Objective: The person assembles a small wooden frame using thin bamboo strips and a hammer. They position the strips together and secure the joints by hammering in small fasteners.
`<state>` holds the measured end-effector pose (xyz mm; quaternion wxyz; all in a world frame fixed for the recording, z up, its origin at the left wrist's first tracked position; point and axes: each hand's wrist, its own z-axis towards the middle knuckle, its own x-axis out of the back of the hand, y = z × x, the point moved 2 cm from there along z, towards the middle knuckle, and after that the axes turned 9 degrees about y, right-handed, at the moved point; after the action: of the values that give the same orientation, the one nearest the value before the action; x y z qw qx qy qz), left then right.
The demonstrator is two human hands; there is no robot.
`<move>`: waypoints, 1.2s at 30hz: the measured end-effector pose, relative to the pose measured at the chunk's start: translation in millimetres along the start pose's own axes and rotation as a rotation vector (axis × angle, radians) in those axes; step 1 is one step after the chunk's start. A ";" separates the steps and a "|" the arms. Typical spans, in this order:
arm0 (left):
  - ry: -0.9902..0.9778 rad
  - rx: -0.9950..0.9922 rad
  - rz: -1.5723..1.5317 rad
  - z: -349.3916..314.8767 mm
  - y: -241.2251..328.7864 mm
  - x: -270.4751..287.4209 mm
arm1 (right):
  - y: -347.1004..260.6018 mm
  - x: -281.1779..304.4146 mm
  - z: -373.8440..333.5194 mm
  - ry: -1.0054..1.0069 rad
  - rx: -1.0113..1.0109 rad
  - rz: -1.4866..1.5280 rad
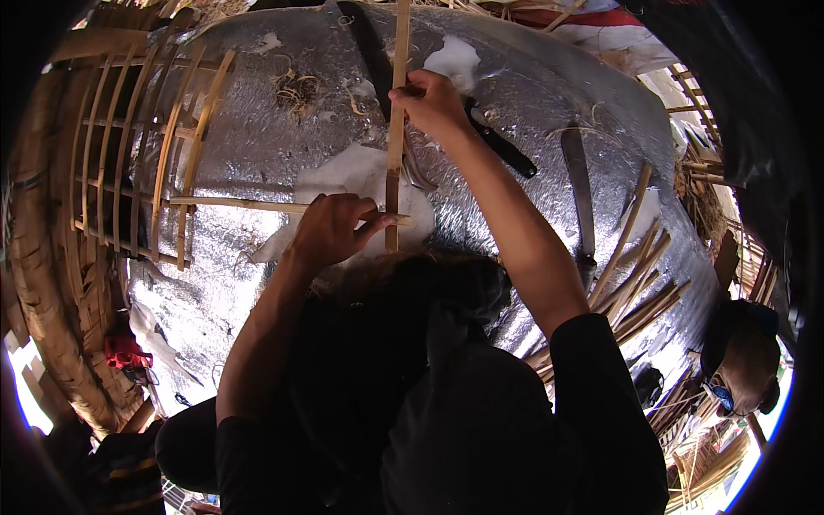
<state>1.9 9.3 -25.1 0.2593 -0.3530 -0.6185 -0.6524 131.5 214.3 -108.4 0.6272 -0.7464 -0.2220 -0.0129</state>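
My left hand [333, 228] is closed in a pinch on a thin bamboo strip [245, 203] that lies crosswise, its right end sticking out past my thumb. That end crosses a long, flat upright bamboo strip [397, 129]; whether the two touch is hard to tell. Higher up, my right hand [433, 103] grips the upright strip between thumb and fingers. Just left of it, a dark long blade [367, 51] runs partly behind the strip. A black-handled knife [502, 146] lies to the right of my right wrist. Beneath both hands spreads a silvery sheet [249, 120].
At left stands a bamboo lattice [163, 133]. A machete [578, 184] lies right of my right forearm, near a pile of bamboo strips [639, 296]. A white torn patch [360, 172] sits under the strips. Some shavings [296, 90] lie farther off. A red object [127, 352] is at lower left.
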 end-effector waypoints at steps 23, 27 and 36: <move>0.210 0.237 -0.087 40.9 12.5 44.5 | -19.2 20.7 41.2 0.058 -0.116 0.269; 0.194 0.184 -0.245 44.7 13.1 40.2 | -10.4 9.0 41.5 0.058 -0.154 0.283; -0.010 0.130 -0.075 41.3 -12.7 13.3 | -9.5 3.6 50.7 0.158 0.156 -0.167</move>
<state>-10.3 52.7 -23.3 0.2539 -0.3150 -0.6738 -0.6183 118.3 264.3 -109.3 0.6956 -0.6709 -0.2336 -0.1069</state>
